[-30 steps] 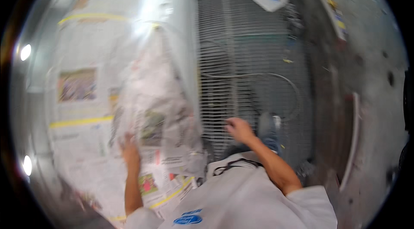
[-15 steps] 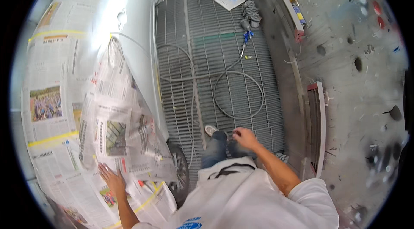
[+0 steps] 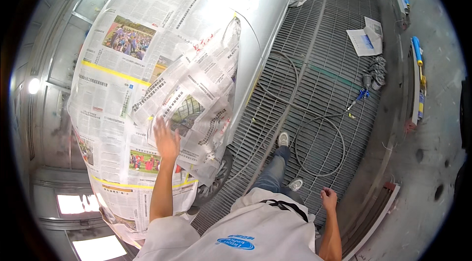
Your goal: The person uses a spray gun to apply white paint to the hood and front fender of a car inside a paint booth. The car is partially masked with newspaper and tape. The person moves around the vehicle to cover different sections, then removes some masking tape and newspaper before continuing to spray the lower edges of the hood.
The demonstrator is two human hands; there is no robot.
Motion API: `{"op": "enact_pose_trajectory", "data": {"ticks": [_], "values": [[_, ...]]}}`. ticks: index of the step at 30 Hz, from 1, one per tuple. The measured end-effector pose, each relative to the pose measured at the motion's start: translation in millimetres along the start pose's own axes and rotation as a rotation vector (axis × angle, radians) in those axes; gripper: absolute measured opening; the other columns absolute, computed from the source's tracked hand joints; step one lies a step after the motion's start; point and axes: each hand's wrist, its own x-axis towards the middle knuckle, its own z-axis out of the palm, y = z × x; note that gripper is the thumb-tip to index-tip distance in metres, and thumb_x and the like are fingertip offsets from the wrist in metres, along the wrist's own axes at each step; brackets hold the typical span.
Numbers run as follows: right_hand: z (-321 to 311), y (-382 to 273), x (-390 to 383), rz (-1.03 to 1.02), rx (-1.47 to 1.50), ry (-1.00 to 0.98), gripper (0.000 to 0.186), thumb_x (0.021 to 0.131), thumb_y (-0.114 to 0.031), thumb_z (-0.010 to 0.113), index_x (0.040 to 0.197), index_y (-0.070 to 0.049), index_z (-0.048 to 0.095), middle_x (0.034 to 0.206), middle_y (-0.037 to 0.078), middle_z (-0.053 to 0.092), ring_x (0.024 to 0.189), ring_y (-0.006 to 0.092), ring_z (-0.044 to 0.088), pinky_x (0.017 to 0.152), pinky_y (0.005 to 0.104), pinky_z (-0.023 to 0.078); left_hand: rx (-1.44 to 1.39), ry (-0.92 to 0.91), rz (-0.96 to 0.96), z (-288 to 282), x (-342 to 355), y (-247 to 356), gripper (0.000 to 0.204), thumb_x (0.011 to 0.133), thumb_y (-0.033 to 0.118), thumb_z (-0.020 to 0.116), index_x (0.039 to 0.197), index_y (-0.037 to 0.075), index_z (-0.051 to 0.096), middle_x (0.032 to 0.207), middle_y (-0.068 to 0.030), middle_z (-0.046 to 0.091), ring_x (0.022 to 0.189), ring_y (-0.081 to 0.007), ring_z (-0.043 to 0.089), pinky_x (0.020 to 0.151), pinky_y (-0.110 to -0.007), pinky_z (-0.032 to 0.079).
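My left hand [image 3: 167,140] spreads open over crinkled, wedge-shaped newspaper [image 3: 209,86], its long axis tapering away and rightward; my right hand [image 3: 329,199] curls, grip unclear.

We saw columns of small dark print and bolder headlines on the newspaper sheets [image 3: 115,106], plus larger red characters [image 3: 205,40] beside the overlapping flap [image 3: 209,86]. On the pale shirt [image 3: 268,224], we noted a blue oval emblem [image 3: 235,244] bearing light lettering, with blue characters [image 3: 242,236] just above.
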Motion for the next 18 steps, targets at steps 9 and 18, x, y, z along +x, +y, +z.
{"op": "enact_pose_trajectory", "data": {"ticks": [9, 18], "values": [[26.1, -130.1, 98.0, -0.053, 0.024, -0.04, 0.025, 0.088, -0.011, 0.063, 0.106, 0.005, 0.066, 0.082, 0.007, 0.069, 0.072, 0.0114, 0.064, 0.065, 0.025, 0.05, -0.254, 0.061, 0.085, 56.4, 207.0, 75.2, 0.044, 0.093, 0.02, 0.055, 0.133, 0.004, 0.05, 0.147, -0.0124, 0.042, 0.139, -0.0279, 0.036, 0.116, -0.047, 0.025], [28.4, -258.7, 187.4, -0.145, -0.19, -0.102, 0.031, 0.087, -0.021, 0.065, 0.111, -0.001, 0.067, 0.091, 0.012, 0.071, 0.081, 0.0199, 0.068, 0.075, 0.0332, 0.053, -0.251, 0.025, 0.231, 159.6, 237.2, 51.5, 0.04, 0.093, 0.008, 0.047, 0.133, 0.0, 0.051, 0.146, -0.0171, 0.045, 0.134, -0.0333, 0.043, 0.115, -0.05, 0.028]]}}
